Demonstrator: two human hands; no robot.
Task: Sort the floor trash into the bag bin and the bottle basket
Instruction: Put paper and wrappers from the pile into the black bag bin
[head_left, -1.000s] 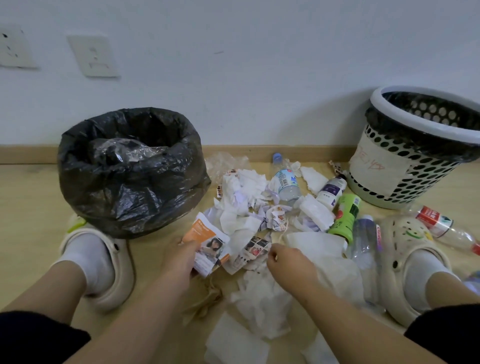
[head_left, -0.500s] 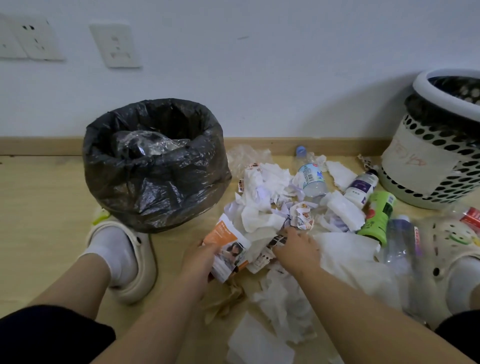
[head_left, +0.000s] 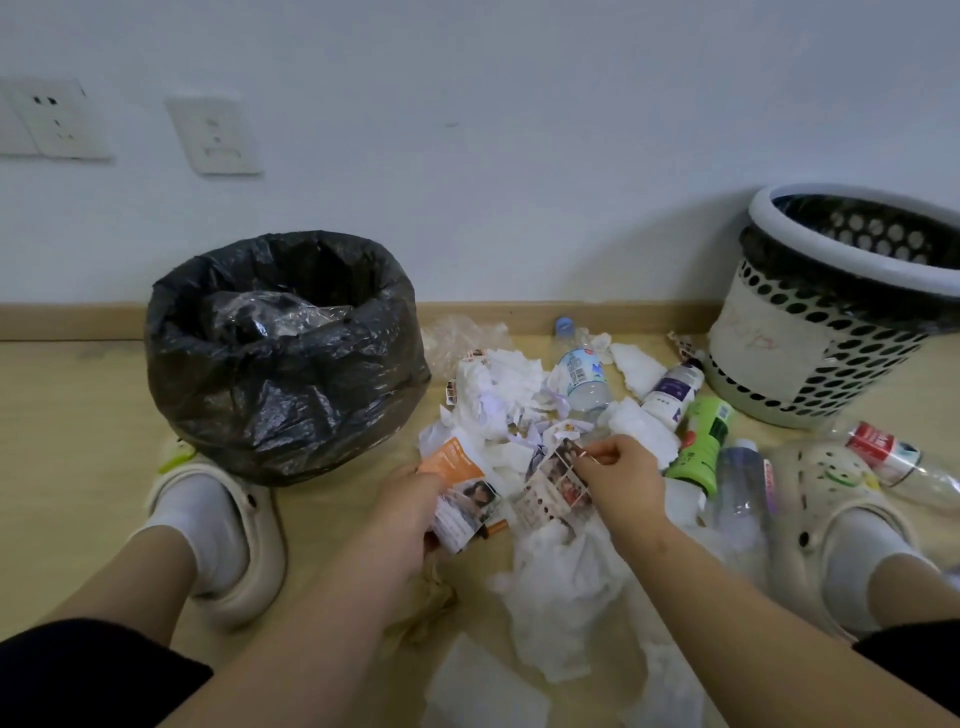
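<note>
Head view: left hand (head_left: 410, 512) gripped an orange leaflet (head_left: 460, 480). Right hand (head_left: 621, 475), fingers (head_left: 597, 460) closed in a pinch, held a photo scrap (head_left: 556, 480) over the pile. Bin (head_left: 291, 405), left, showed clear plastic inside; basket (head_left: 810, 358), right, contents unseen. Tissues (head_left: 561, 582) and several bottles (head_left: 584, 376) lay on the floor (head_left: 78, 415) between them. Sorting judged barely begun.

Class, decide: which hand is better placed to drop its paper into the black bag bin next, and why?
Left, probably. The left hand grips the orange leaflet nearer the black bag bin; the right hand pinches a printed scrap farther off.
</note>
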